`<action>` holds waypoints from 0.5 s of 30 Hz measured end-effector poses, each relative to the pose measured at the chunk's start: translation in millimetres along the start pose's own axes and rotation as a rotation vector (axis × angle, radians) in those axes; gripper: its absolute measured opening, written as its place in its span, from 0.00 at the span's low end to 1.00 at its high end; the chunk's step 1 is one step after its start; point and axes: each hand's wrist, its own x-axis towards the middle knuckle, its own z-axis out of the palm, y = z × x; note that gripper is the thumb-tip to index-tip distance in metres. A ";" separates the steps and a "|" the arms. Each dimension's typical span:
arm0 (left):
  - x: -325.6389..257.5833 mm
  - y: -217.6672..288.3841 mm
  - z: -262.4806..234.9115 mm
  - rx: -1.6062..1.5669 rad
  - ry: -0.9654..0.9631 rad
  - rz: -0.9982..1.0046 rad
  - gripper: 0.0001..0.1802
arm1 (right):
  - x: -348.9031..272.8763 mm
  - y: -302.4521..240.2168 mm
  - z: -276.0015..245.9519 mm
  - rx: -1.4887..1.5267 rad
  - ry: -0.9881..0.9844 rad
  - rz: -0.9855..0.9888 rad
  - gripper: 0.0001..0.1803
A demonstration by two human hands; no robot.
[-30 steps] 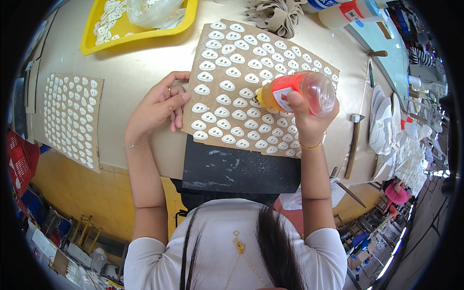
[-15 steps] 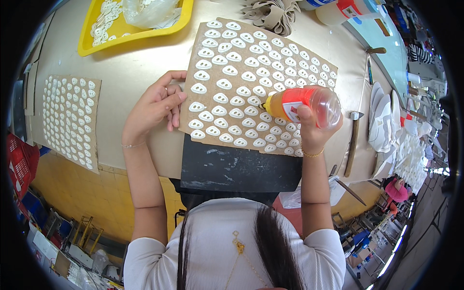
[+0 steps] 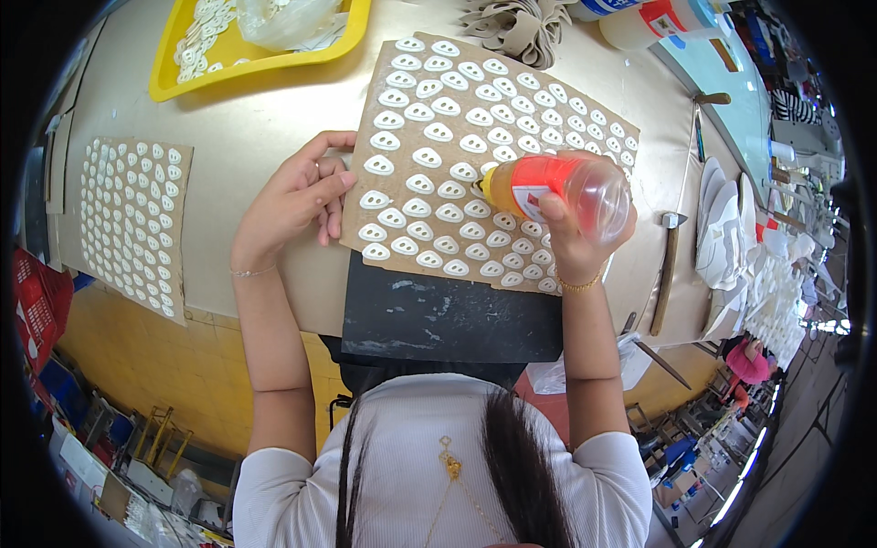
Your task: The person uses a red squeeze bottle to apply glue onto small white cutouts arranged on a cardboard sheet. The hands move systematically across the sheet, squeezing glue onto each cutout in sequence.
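Observation:
My right hand (image 3: 575, 242) is wrapped round a squeeze bottle (image 3: 548, 187) with a yellow cap, a red and white label and amber liquid inside. The bottle lies nearly level, its dark tip pointing left, close to the small pieces at the middle of a brown cardboard sheet (image 3: 402, 187). Rows of white, rounded-triangular pieces (image 3: 426, 157), each with two holes, cover the sheet. At its left edge my left hand (image 3: 311, 196) grips the cardboard, thumb at the rim and index fingertip tucked behind it; the other fingers curl loosely. Beneath the sheet's near side juts a black board (image 3: 448, 320).
A yellow tray (image 3: 265, 66) with loose white pieces and a plastic bag stands far left. Another covered cardboard sheet (image 3: 137, 228) lies at left. Grey strips (image 3: 521, 27) and bottles (image 3: 644, 23) are at the back; a hammer (image 3: 670, 274) and shoe-shaped pieces (image 3: 722, 224) lie right.
My right hand has moved the bottle slightly left and away from me, its tip passing over to other pieces. My left hand stays at the sheet's edge.

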 end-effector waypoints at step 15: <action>0.6 -1.4 -1.0 0.020 0.006 0.003 0.20 | -4.1 -8.1 0.9 0.158 -0.026 0.209 0.29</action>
